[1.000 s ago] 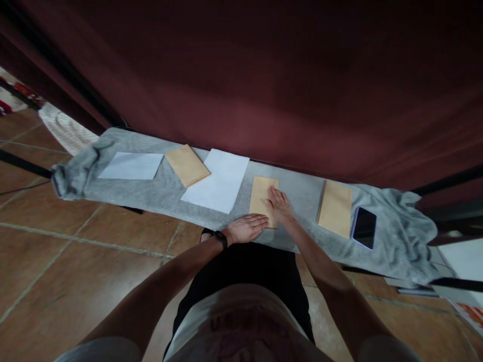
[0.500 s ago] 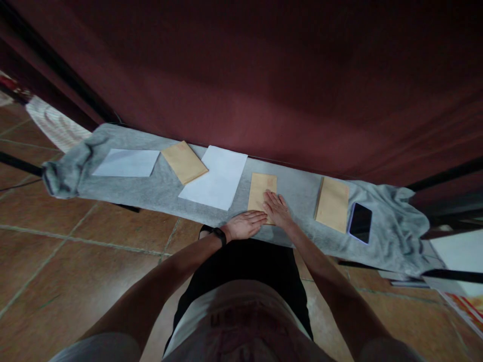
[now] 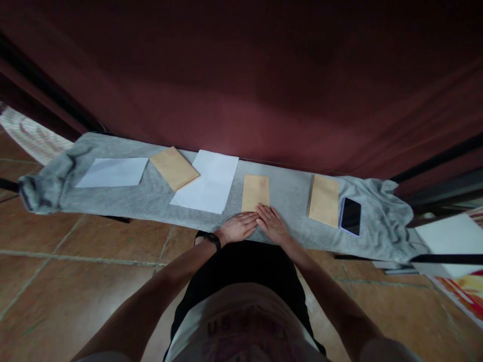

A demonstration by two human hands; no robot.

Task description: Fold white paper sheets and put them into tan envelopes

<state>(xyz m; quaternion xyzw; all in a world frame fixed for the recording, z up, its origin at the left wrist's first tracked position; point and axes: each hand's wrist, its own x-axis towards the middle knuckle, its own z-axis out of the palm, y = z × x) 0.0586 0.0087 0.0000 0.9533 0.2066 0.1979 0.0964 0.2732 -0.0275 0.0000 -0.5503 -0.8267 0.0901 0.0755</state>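
Note:
A tan paper envelope (image 3: 255, 190) lies in front of me on the grey cloth (image 3: 287, 196), its near end hidden beneath my hands. My left hand (image 3: 238, 227), with a black band on the wrist, rests flat at the envelope's near left edge, fingers stretched out. Flat on the near right part lies my right hand (image 3: 273, 222), its fingers extended and its fingertips meeting those of the left. To the left is a stack of white paper (image 3: 215, 183), partly covered by a tilted stack of tan envelopes (image 3: 174, 168).
Another white paper (image 3: 113, 172) lies far left. On the right are a second stack of tan envelopes (image 3: 323, 201) and a phone with a purple edge (image 3: 350, 216). A dark red curtain (image 3: 241, 120) hangs behind the cloth-covered surface.
My right hand has slid towards me, down the envelope to its near edge, beside the left hand. The view has shifted slightly; the other things lie as before.

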